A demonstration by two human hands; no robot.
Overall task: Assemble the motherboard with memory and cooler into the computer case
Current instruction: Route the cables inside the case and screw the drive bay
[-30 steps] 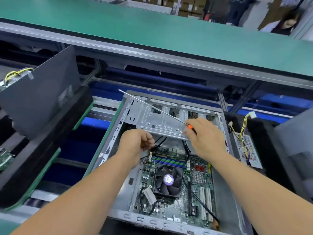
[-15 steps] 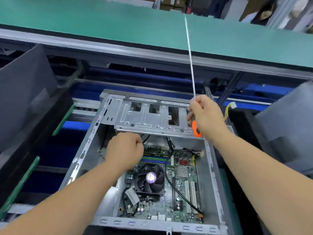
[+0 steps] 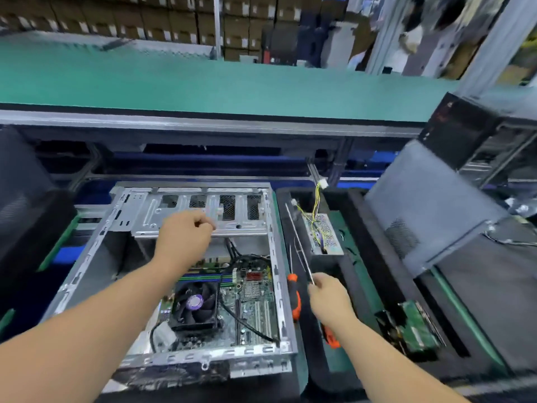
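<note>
Down comes our right hand [image 3: 329, 299] from beside the case's drive cage, where it held the long screwdriver [image 3: 300, 248] pointing up a moment ago; now it sits over the black tray [image 3: 316, 370] right of the case, fingers curled round the handle end, the thin shaft running away from us along the tray. We've also shifted our view rightward, so the computer case [image 3: 273, 286] sits left of centre. It lies open on the surface, its metal drive cage [image 3: 186, 210] at the far end. Our left hand [image 3: 184, 237] has lifted from inside the case to the cage's near edge, fingers loosely curled; whether it pinches anything, we cannot tell. Inside the case lies the motherboard [image 3: 255, 303], memory sticks [image 3: 209, 277] seated, black cooler [image 3: 195, 304] fan on top with a purple hub. Just beside the case wall rests a second screwdriver [image 3: 294, 298], orange-handled.
</note>
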